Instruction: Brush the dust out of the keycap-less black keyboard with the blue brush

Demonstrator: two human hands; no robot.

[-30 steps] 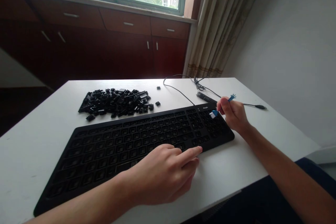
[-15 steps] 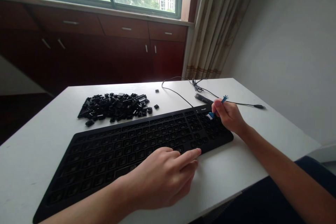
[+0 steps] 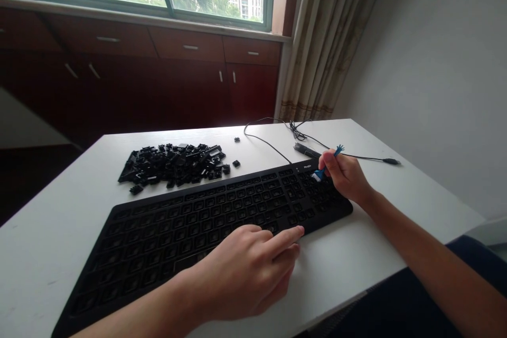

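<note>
The black keyboard (image 3: pixel 222 211) lies across the white table with its keycaps off, showing rows of bare key sockets. My right hand (image 3: pixel 344 171) is closed on a small blue cleaning brush (image 3: pixel 319 175), whose white bristles touch or hover just over the number pad at the right end. The brush's other end, shaped like a tiny hand, sticks up past my fingers. My left hand (image 3: pixel 253 264) rests at the keyboard's front edge, index finger stretched along it and the other fingers loosely bent. Its thumb is hidden, and it holds nothing visible.
Behind the keyboard is a heap of loose black keycaps (image 3: pixel 174 163), with a few lying apart. A long black piece (image 3: pixel 307 150) and a coiled cable (image 3: pixel 295 129) lie at the back right; the USB plug (image 3: pixel 392 161) is farther right. Cabinets stand beyond the table.
The brush and my right hand have shifted very slightly over the number pad. My left hand stays in place, and the view has tipped slightly.
</note>
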